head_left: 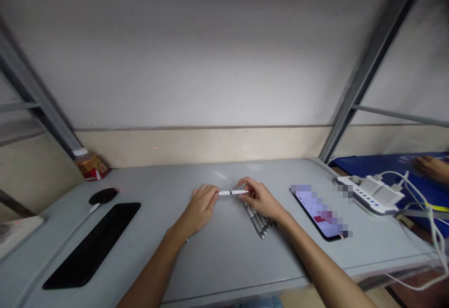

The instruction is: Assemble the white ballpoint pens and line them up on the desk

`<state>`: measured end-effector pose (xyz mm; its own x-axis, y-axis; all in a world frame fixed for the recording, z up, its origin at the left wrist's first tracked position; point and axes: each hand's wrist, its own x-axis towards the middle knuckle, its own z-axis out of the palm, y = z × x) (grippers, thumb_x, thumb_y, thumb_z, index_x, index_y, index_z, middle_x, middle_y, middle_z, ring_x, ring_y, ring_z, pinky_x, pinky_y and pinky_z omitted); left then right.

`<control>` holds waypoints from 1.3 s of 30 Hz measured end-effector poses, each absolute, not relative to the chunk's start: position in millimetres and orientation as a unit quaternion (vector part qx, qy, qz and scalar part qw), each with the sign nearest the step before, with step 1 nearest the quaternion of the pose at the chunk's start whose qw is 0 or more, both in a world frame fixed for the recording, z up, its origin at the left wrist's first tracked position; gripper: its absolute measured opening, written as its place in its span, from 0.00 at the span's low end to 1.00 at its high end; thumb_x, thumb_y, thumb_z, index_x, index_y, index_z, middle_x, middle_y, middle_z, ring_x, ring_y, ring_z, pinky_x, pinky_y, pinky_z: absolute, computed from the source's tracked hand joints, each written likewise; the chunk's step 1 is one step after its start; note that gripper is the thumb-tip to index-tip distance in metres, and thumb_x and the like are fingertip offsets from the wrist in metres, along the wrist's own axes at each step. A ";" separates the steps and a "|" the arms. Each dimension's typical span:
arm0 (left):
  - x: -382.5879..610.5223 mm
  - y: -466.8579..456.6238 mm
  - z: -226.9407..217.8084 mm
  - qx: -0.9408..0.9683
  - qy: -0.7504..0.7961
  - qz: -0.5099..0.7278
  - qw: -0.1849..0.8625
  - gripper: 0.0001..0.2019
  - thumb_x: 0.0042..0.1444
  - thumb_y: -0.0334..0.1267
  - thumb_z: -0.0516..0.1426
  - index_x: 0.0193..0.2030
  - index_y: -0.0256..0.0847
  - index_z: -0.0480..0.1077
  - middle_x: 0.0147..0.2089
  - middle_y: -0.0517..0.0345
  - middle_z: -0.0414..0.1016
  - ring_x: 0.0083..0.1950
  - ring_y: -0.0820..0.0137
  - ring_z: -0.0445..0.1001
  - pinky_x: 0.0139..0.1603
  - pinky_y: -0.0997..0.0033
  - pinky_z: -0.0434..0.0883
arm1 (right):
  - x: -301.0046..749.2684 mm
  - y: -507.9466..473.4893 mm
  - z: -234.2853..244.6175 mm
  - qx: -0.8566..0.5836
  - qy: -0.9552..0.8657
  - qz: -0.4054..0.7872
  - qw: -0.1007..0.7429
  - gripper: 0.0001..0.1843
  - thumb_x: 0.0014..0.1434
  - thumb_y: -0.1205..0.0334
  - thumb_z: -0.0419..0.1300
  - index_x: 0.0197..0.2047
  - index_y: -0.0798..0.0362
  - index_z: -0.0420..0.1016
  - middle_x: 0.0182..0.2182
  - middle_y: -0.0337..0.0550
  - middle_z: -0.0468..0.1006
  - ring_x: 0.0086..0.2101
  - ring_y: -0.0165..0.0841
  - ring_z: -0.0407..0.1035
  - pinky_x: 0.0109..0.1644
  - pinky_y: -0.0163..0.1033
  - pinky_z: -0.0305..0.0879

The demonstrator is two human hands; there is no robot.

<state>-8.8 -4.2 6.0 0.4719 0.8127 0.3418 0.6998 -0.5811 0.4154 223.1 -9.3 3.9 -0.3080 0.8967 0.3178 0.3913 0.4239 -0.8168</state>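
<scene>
A white pen (pixel 232 192) is held level between both hands, just above the grey table (pixel 224 261). My left hand (pixel 201 206) pinches its left end and my right hand (pixel 261 199) pinches its right end. Under my right hand, several grey-and-white pens (pixel 257 221) lie together on the table, pointing toward me.
A phone with a lit screen (pixel 321 214) lies to the right. A white power strip (pixel 372 194) with chargers and cables sits further right, near another person's hand (pixel 430 167). On the left lie a black slab (pixel 93 245), a black puck (pixel 103 196) and a jar (pixel 90 165).
</scene>
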 end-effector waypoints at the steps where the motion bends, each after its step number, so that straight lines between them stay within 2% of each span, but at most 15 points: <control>1: -9.0 -3.3 4.7 0.851 0.444 0.260 0.107 0.15 0.68 0.41 0.40 0.40 0.45 0.66 0.39 0.60 0.70 0.44 0.67 0.65 0.47 0.64 0.60 | 223.2 -9.6 3.8 -0.436 -0.748 0.319 0.385 0.15 0.61 0.50 0.56 0.39 0.53 0.72 0.22 0.34 0.67 0.24 0.27 0.60 0.28 0.32 0.54; 3: -9.3 -1.9 2.4 0.851 0.444 0.262 0.103 0.15 0.68 0.41 0.40 0.40 0.45 0.66 0.39 0.59 0.70 0.44 0.67 0.66 0.47 0.63 0.60 | 223.3 -10.2 3.8 -0.449 -0.749 0.328 0.360 0.20 0.64 0.48 0.49 0.31 0.54 0.71 0.19 0.34 0.65 0.22 0.27 0.59 0.28 0.32 0.54; 8: -9.2 -2.0 0.9 0.848 0.448 0.261 0.108 0.16 0.68 0.42 0.40 0.39 0.44 0.66 0.37 0.58 0.69 0.42 0.66 0.65 0.47 0.63 0.60 | 222.3 -11.0 3.5 -0.439 -0.745 0.312 0.393 0.16 0.59 0.49 0.58 0.42 0.53 0.71 0.23 0.34 0.68 0.24 0.28 0.61 0.29 0.32 0.55; 11: -9.1 -2.8 1.8 0.850 0.445 0.261 0.111 0.16 0.68 0.42 0.40 0.39 0.44 0.66 0.37 0.59 0.69 0.42 0.66 0.65 0.47 0.62 0.61 | 220.6 -11.9 4.3 -0.479 -0.727 0.323 0.372 0.26 0.66 0.47 0.45 0.29 0.55 0.72 0.17 0.35 0.64 0.21 0.28 0.60 0.29 0.33 0.56; 12: -9.3 -2.9 2.0 0.849 0.445 0.262 0.111 0.15 0.68 0.42 0.40 0.40 0.44 0.66 0.38 0.59 0.69 0.42 0.66 0.65 0.47 0.62 0.61 | 220.3 -12.3 5.0 -0.486 -0.718 0.327 0.375 0.27 0.67 0.47 0.43 0.29 0.55 0.72 0.17 0.36 0.64 0.21 0.28 0.60 0.29 0.33 0.56; 16: -10.7 -2.4 2.8 0.848 0.446 0.264 0.111 0.15 0.68 0.42 0.41 0.40 0.44 0.66 0.38 0.58 0.69 0.42 0.66 0.65 0.48 0.62 0.61 | 221.0 -13.7 7.4 -0.433 -0.733 0.325 0.411 0.19 0.58 0.50 0.59 0.48 0.52 0.70 0.26 0.35 0.70 0.25 0.28 0.62 0.29 0.32 0.57; 18: -11.2 -2.1 2.6 0.851 0.444 0.256 0.112 0.16 0.68 0.43 0.40 0.40 0.44 0.66 0.37 0.58 0.68 0.42 0.66 0.65 0.47 0.62 0.61 | 221.6 -13.3 7.2 -0.433 -0.744 0.326 0.390 0.15 0.61 0.50 0.56 0.41 0.53 0.72 0.23 0.35 0.69 0.23 0.27 0.61 0.29 0.32 0.56; 21: -11.4 -1.6 1.3 0.856 0.438 0.249 0.115 0.17 0.68 0.43 0.39 0.40 0.44 0.66 0.37 0.58 0.67 0.43 0.66 0.65 0.48 0.62 0.61 | 221.4 -12.9 6.1 -0.468 -0.740 0.318 0.364 0.24 0.66 0.49 0.46 0.29 0.55 0.72 0.18 0.36 0.66 0.21 0.28 0.60 0.29 0.34 0.56; 24: -11.4 -0.9 0.3 0.855 0.441 0.250 0.112 0.17 0.68 0.43 0.39 0.40 0.44 0.66 0.38 0.58 0.68 0.43 0.66 0.65 0.47 0.62 0.62 | 221.2 -14.0 6.8 -0.442 -0.749 0.294 0.396 0.15 0.59 0.51 0.58 0.43 0.53 0.72 0.26 0.36 0.71 0.26 0.28 0.63 0.31 0.33 0.58; 26: -11.1 -0.9 0.9 0.856 0.441 0.248 0.109 0.16 0.68 0.42 0.40 0.40 0.44 0.67 0.37 0.58 0.68 0.43 0.66 0.65 0.47 0.63 0.62 | 221.3 -14.7 7.6 -0.428 -0.764 0.279 0.394 0.16 0.57 0.54 0.61 0.47 0.51 0.70 0.28 0.35 0.71 0.27 0.28 0.63 0.31 0.32 0.57; 28: -10.6 -1.4 2.6 0.857 0.438 0.249 0.110 0.16 0.68 0.42 0.40 0.40 0.44 0.67 0.37 0.58 0.68 0.43 0.66 0.66 0.48 0.63 0.62 | 221.3 -14.8 7.8 -0.444 -0.774 0.266 0.364 0.12 0.62 0.53 0.55 0.38 0.52 0.73 0.22 0.35 0.68 0.24 0.28 0.61 0.29 0.33 0.55; 30: -10.3 -1.9 4.3 0.857 0.436 0.250 0.112 0.16 0.68 0.42 0.41 0.40 0.43 0.67 0.37 0.59 0.68 0.42 0.67 0.66 0.48 0.64 0.62 | 220.8 -14.6 7.3 -0.465 -0.777 0.250 0.342 0.20 0.66 0.52 0.48 0.30 0.53 0.72 0.18 0.35 0.65 0.22 0.28 0.59 0.29 0.33 0.54; 32: -10.6 -1.7 4.9 0.856 0.435 0.254 0.113 0.16 0.67 0.42 0.41 0.39 0.43 0.67 0.36 0.59 0.68 0.41 0.67 0.66 0.48 0.64 0.62 | 220.1 -14.7 7.0 -0.463 -0.781 0.237 0.344 0.19 0.66 0.51 0.49 0.34 0.53 0.74 0.20 0.36 0.68 0.23 0.29 0.60 0.30 0.34 0.55; 35: -11.9 0.2 4.3 0.854 0.436 0.256 0.121 0.16 0.67 0.42 0.42 0.37 0.42 0.67 0.34 0.59 0.68 0.38 0.68 0.66 0.46 0.65 0.63 | 220.0 -15.5 7.8 -0.424 -0.804 0.200 0.366 0.18 0.60 0.53 0.59 0.53 0.49 0.70 0.31 0.39 0.74 0.29 0.31 0.66 0.35 0.35 0.60; 39: -12.7 2.0 5.6 0.846 0.442 0.253 0.159 0.15 0.65 0.40 0.43 0.32 0.42 0.66 0.31 0.60 0.69 0.34 0.69 0.66 0.39 0.69 0.64 | 222.1 -14.7 7.2 -0.385 -0.841 0.121 0.361 0.13 0.65 0.58 0.54 0.50 0.49 0.73 0.38 0.46 0.76 0.37 0.35 0.68 0.41 0.38 0.61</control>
<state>-12.7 2.0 5.6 0.4819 0.8277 0.2876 0.6666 -0.5594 0.4926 222.1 -14.7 7.2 -0.4440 0.7343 0.5134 0.5593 0.6748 -0.4815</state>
